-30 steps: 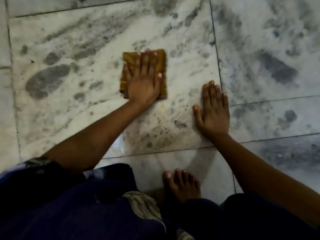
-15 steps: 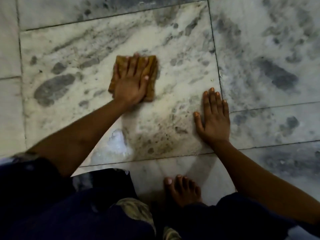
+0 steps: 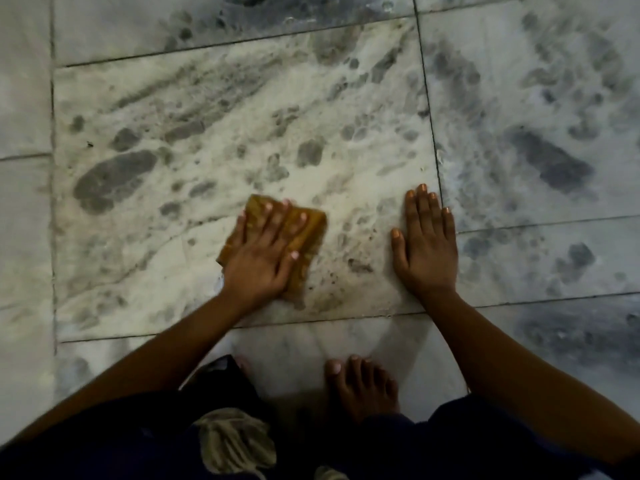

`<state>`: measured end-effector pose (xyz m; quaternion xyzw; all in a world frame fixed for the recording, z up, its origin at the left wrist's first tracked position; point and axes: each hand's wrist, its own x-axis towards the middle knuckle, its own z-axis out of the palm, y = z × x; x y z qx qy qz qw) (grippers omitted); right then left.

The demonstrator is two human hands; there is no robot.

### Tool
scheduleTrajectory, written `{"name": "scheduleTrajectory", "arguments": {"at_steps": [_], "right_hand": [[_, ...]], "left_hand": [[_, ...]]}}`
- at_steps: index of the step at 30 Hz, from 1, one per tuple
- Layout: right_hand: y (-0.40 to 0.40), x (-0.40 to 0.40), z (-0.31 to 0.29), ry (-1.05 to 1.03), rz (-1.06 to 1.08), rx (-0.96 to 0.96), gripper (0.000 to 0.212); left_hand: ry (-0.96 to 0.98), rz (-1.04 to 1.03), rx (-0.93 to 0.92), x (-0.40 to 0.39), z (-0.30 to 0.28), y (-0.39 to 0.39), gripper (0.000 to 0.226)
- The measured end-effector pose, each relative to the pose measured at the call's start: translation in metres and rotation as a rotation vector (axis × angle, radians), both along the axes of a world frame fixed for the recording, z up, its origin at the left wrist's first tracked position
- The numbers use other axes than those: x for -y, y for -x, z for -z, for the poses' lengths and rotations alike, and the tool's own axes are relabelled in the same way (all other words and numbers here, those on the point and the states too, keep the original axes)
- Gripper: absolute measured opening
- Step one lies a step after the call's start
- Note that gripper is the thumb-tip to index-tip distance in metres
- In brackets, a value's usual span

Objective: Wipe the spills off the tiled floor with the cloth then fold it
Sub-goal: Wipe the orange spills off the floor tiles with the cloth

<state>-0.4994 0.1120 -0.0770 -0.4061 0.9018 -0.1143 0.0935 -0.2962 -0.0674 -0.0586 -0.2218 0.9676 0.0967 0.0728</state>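
Observation:
A small folded mustard-brown cloth (image 3: 309,237) lies flat on the white and grey marble tile (image 3: 207,133). My left hand (image 3: 263,254) presses on it with fingers straight and spread, covering most of it. My right hand (image 3: 427,244) rests flat on the same tile to the right of the cloth, palm down, fingers straight, holding nothing. Faint brownish specks and a smear (image 3: 332,282) show on the tile just right of and below the cloth.
My bare foot (image 3: 363,386) stands on the tile below the hands, between my arms. Dark clothing with a pale pattern (image 3: 235,441) fills the bottom of the view. Grout lines (image 3: 427,98) divide the floor into large tiles on all sides.
My left hand has slid the cloth back toward me and to the right, closer to my right hand. The right hand has stayed planted on the tile.

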Motion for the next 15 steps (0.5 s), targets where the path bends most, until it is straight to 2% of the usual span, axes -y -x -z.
{"name": "scheduleTrajectory", "arguments": {"at_steps": [3, 6, 10, 15], "right_hand": [[0.000, 0.001, 0.000, -0.004, 0.003, 0.003, 0.063], [-0.001, 0.001, -0.001, 0.006, 0.007, 0.005, 0.063], [-0.001, 0.001, -0.004, 0.017, 0.009, 0.007, 0.062], [0.000, 0.002, -0.004, 0.016, 0.003, 0.007, 0.062]], "left_hand": [[0.004, -0.138, 0.008, 0.045, -0.005, 0.034, 0.057], [-0.023, -0.141, 0.019, 0.059, -0.008, 0.088, 0.063], [-0.003, 0.004, 0.031, 0.018, -0.009, 0.125, 0.066], [-0.013, 0.194, -0.031, -0.035, -0.004, 0.074, 0.056]]}}
